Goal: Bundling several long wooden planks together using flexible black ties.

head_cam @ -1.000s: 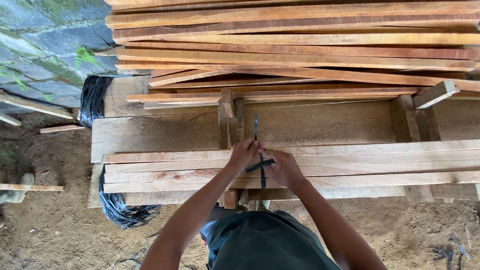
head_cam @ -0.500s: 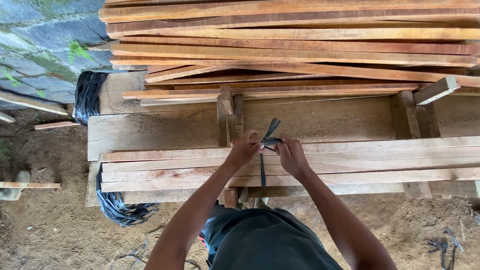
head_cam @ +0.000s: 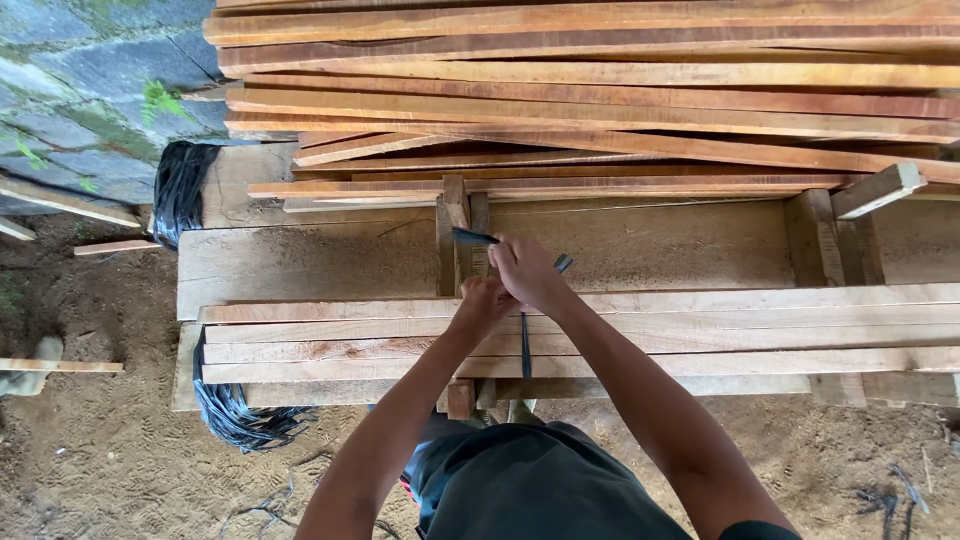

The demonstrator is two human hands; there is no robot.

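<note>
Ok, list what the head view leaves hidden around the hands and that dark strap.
- Knot or crossing of the dark strap: covered by right hand and left hand.
- Strap's run beneath the slat bundle: hidden by wood.
- Slat ends at right: cut by the frame edge.

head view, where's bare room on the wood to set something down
Free: the wide plank left of the upright posts, and its stretch right of the hands. Crowded: the middle, where both hands work the dark strap, and the stacked slats above.
</note>
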